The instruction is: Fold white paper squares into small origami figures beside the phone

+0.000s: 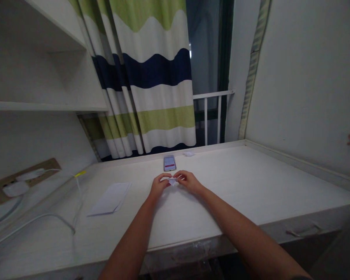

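Between my two hands is a small piece of folded white paper (172, 181), held just above the white desk. My left hand (160, 184) pinches its left side with thumb and fingers. On the right side, my right hand (189, 181) grips it the same way. Directly beyond my hands a phone (169, 163) lies face up with its screen lit. Another small folded white paper (189, 154) sits near the desk's back edge, right of the phone. The exact folds in the held paper are too small to make out.
White paper sheets (110, 199) lie on the desk (265, 182) at left. Farther left are a wall socket strip (25, 179) with plugs and a white cable (46, 215). A shelf (46, 105) juts out upper left. A striped curtain (160, 70) hangs behind the desk.
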`<state>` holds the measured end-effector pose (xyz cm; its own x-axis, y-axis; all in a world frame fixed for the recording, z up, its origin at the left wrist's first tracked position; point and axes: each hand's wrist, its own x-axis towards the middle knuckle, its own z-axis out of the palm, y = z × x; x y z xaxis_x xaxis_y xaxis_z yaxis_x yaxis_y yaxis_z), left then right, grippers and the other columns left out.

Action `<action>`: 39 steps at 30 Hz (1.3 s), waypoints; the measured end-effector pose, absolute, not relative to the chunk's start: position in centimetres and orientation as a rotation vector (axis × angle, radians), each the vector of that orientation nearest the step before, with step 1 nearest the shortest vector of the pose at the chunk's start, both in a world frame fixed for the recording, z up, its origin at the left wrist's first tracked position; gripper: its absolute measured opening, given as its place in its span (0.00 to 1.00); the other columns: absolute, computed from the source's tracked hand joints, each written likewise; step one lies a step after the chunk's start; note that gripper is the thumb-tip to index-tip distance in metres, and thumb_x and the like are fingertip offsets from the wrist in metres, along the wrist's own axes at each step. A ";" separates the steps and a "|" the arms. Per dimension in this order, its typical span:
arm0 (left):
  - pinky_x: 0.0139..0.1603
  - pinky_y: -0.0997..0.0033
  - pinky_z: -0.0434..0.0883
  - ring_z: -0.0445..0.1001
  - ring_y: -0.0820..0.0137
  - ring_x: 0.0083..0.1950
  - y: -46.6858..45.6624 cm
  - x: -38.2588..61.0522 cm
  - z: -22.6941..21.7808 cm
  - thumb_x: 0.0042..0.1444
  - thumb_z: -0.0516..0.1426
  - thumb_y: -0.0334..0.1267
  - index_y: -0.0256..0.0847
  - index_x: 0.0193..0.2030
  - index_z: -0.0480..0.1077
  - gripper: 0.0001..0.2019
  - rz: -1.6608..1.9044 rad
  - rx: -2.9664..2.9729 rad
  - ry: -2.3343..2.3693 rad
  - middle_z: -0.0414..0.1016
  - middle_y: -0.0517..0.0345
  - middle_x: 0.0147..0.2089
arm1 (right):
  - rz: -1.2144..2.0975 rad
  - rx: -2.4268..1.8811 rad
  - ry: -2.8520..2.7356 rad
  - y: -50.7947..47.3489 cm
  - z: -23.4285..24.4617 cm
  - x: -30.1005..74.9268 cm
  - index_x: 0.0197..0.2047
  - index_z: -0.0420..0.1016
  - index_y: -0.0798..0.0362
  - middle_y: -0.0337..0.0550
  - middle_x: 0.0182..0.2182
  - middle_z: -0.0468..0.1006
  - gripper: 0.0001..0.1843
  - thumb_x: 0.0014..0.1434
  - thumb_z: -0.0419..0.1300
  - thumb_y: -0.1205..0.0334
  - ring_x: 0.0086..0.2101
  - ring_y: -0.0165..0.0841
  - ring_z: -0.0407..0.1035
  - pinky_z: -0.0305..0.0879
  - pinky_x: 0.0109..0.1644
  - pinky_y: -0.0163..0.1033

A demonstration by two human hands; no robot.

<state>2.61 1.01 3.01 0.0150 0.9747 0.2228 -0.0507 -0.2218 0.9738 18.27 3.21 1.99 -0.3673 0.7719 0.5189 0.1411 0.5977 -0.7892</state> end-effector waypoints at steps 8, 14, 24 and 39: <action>0.39 0.69 0.68 0.71 0.67 0.39 1.0 2.6 3.0 0.34 0.61 0.41 0.35 0.26 0.70 0.13 1.403 1.265 0.971 0.68 0.47 0.47 | 0.960 -0.732 -1.794 3.7 1.8 18.3 0.34 0.74 0.57 0.44 0.28 0.76 0.11 0.48 0.57 0.60 0.26 0.29 0.68 0.65 0.33 0.37; 0.39 0.67 0.69 0.72 0.69 0.37 1.2 2.8 2.7 0.30 0.65 0.39 0.38 0.35 0.66 0.21 1.418 1.280 1.001 0.72 0.54 0.39 | 0.948 -0.720 -1.769 3.7 2.0 18.4 0.33 0.75 0.56 0.45 0.31 0.77 0.11 0.44 0.58 0.62 0.32 0.33 0.70 0.64 0.39 0.40; 0.37 0.67 0.69 0.72 0.72 0.27 1.2 2.9 2.8 0.27 0.66 0.39 0.34 0.27 0.68 0.19 1.238 1.258 1.010 0.73 0.58 0.25 | 1.004 -0.652 -1.700 3.9 1.7 18.3 0.34 0.71 0.56 0.42 0.27 0.75 0.13 0.45 0.59 0.59 0.27 0.29 0.68 0.64 0.34 0.36; 0.31 0.72 0.66 0.69 0.74 0.25 1.2 3.1 2.4 0.27 0.66 0.38 0.33 0.24 0.70 0.15 1.146 1.426 1.002 0.72 0.59 0.22 | 1.113 -0.728 -1.708 3.9 2.1 18.4 0.28 0.74 0.58 0.40 0.23 0.73 0.14 0.41 0.61 0.54 0.22 0.25 0.62 0.58 0.26 0.32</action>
